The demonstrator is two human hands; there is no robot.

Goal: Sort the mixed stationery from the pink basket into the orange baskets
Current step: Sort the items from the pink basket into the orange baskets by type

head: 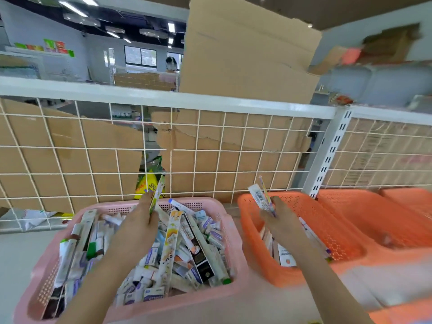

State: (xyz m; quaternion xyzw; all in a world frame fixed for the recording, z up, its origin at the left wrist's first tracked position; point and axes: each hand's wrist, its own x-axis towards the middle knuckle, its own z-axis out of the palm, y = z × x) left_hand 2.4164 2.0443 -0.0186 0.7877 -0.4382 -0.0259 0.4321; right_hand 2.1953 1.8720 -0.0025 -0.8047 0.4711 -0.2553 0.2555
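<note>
Pale pink perforated plastic basket (198,203) sits on the white shelf (14,253), hard against a white wire grid (210,148) backed with brown cardboard. It is heaped nearly to the rim with mixed stationery in packets (187,249): long slim sleeves, small white-and-purple boxes, one black carton lying across the pile.

Left hand (140,218) is over the far middle of the pink basket. Its fingers are clamped on a slim green-and-yellow packet (157,195), held upright and lifted clear of the heap.

Right hand (280,218) hangs over the nearest orange perforated plastic basket (304,206), just beside the pink one. Its fingers are closed round what look like two slim white packets (260,197), ends pointing up. These are not yet let go.

Inside that nearest orange basket is a small batch of sorted packets (284,256), lying along the near-left side; most of its floor is bare.

Second orange basket (374,218), further right, shows almost nothing inside; one small shape on its floor is too blurred to name. A third orange basket (411,199) is only partly in view, contents not visible.

Progress, as I judge it: early. A handful sorted and three or so pieces in hand, with the bulk left in the pink basket. Only one orange basket is clearly in use.
</note>
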